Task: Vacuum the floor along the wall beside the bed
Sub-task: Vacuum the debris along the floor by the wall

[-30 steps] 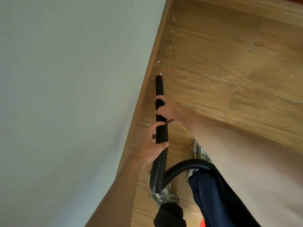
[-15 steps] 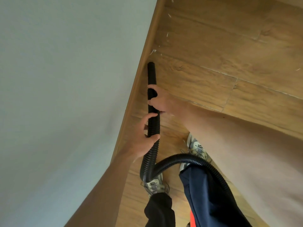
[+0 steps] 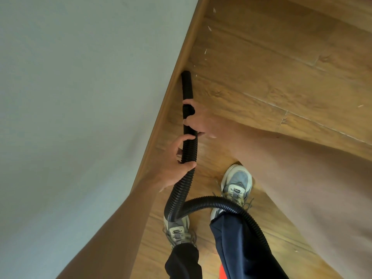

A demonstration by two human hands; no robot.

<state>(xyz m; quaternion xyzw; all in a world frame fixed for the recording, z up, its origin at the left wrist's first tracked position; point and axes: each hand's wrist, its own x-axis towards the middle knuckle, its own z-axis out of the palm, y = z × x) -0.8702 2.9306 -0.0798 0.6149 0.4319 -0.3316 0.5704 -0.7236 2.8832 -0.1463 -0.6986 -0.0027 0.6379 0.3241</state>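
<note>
Hose (image 3: 187,86) beside the wall (image 3: 80,97) judged light, ribbed, floppy; best held near its tip, where right hand (image 3: 199,121) and left hand (image 3: 176,161) each have a grip closed round it.

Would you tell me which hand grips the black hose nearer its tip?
The right hand: it holds the hose just behind the tip, while the left hand grips further back.
</note>
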